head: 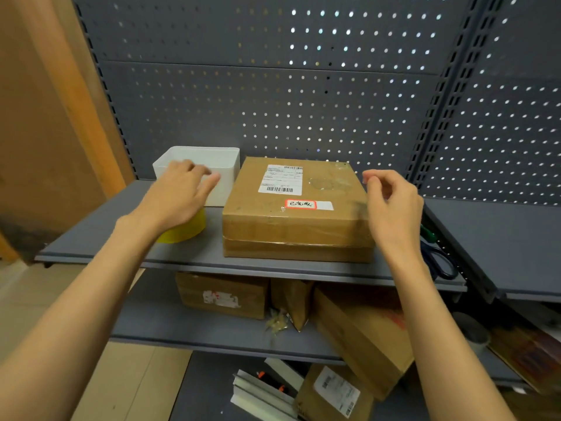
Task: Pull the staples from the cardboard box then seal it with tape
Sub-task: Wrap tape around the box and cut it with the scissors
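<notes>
Cardboard box (296,208) flat on the grey shelf (194,253), between two raised bare hands.

The left hand (179,197) hovers left of the box with fingers spread and relaxed, holding nothing, above a yellow tape roll (185,229) and in front of a white bin (206,165). The right hand (391,205) hangs just off the box's right edge, fingers loosely curled, thumb and forefinger close together (whether they pinch anything I cannot tell). The box's front edge sits near the shelf lip; bare shelf runs to its right, where blue-handled scissors (440,262) lie beside the upright. A perforated back panel (273,95) rises behind the box.
</notes>
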The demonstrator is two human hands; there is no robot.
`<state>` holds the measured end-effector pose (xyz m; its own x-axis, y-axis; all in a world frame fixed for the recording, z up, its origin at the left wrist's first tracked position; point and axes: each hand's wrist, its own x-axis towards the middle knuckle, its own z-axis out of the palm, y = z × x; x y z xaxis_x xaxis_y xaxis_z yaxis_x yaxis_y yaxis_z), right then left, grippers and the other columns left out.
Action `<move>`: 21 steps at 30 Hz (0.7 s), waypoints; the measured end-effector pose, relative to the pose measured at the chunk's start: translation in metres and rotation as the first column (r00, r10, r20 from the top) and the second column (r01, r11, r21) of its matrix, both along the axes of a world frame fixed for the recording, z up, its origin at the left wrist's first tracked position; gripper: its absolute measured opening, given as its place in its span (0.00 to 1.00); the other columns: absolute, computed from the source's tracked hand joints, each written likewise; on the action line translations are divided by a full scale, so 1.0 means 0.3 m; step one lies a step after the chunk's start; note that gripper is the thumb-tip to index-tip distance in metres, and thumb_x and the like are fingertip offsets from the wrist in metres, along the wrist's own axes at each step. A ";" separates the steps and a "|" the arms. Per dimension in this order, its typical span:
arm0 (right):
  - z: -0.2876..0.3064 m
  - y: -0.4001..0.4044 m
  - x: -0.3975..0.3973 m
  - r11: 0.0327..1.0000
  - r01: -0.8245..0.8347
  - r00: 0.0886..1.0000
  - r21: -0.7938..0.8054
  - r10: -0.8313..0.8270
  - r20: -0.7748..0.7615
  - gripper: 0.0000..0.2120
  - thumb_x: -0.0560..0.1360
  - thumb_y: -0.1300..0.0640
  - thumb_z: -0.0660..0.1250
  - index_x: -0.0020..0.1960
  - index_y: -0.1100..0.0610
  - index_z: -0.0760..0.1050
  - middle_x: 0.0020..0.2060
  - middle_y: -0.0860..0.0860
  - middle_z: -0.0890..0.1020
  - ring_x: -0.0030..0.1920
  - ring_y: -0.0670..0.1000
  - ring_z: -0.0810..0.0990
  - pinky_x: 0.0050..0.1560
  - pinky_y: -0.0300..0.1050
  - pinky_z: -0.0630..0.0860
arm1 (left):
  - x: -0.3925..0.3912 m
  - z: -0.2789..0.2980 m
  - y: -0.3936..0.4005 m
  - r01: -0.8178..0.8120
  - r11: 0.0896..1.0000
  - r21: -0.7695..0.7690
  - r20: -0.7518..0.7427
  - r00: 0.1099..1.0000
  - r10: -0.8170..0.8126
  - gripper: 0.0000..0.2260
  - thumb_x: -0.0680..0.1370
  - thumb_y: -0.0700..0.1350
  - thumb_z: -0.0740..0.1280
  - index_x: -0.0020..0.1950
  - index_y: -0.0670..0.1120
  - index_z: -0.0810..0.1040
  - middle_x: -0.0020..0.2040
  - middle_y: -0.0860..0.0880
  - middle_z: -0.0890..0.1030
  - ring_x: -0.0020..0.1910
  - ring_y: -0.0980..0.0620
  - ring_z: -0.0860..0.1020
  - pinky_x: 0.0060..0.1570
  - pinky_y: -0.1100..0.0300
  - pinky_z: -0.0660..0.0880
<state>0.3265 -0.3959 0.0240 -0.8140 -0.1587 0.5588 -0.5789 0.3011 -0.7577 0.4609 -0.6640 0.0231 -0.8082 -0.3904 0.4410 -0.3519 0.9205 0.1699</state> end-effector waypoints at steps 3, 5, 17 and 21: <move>0.011 -0.017 -0.042 0.992 -0.013 1.000 0.128 0.016 -0.024 0.16 0.80 0.59 0.53 0.59 0.58 0.77 0.55 0.52 0.81 0.56 0.51 0.76 0.52 0.39 0.66 | -0.127 0.061 0.161 0.225 0.973 0.045 -0.028 0.974 -0.224 0.17 0.83 0.46 0.51 0.65 0.40 0.72 0.63 0.41 0.74 0.62 0.43 0.68 0.64 0.51 0.63; 0.013 -0.044 -0.076 0.962 -0.064 0.996 0.267 0.077 -0.040 0.17 0.81 0.58 0.51 0.63 0.59 0.74 0.60 0.54 0.78 0.60 0.54 0.74 0.53 0.37 0.63 | -0.213 0.069 0.259 0.303 0.952 0.032 0.021 0.952 -0.304 0.18 0.83 0.47 0.50 0.70 0.42 0.67 0.69 0.44 0.70 0.67 0.45 0.66 0.67 0.54 0.61; -0.009 -0.168 -0.199 0.622 -0.380 0.925 0.685 0.254 0.283 0.19 0.82 0.59 0.42 0.59 0.66 0.69 0.61 0.61 0.72 0.62 0.57 0.68 0.66 0.52 0.60 | -0.460 -0.020 0.374 0.295 0.919 0.263 0.212 0.911 -0.354 0.19 0.80 0.41 0.53 0.70 0.44 0.66 0.69 0.44 0.70 0.65 0.43 0.69 0.60 0.56 0.65; -0.027 -0.184 -0.233 0.601 -0.348 0.937 0.719 0.252 0.243 0.12 0.82 0.58 0.45 0.45 0.57 0.65 0.47 0.56 0.70 0.48 0.52 0.67 0.56 0.49 0.65 | -0.468 -0.027 0.361 0.307 0.917 0.254 0.295 0.879 -0.375 0.22 0.81 0.48 0.52 0.75 0.47 0.59 0.74 0.48 0.62 0.70 0.44 0.64 0.68 0.52 0.61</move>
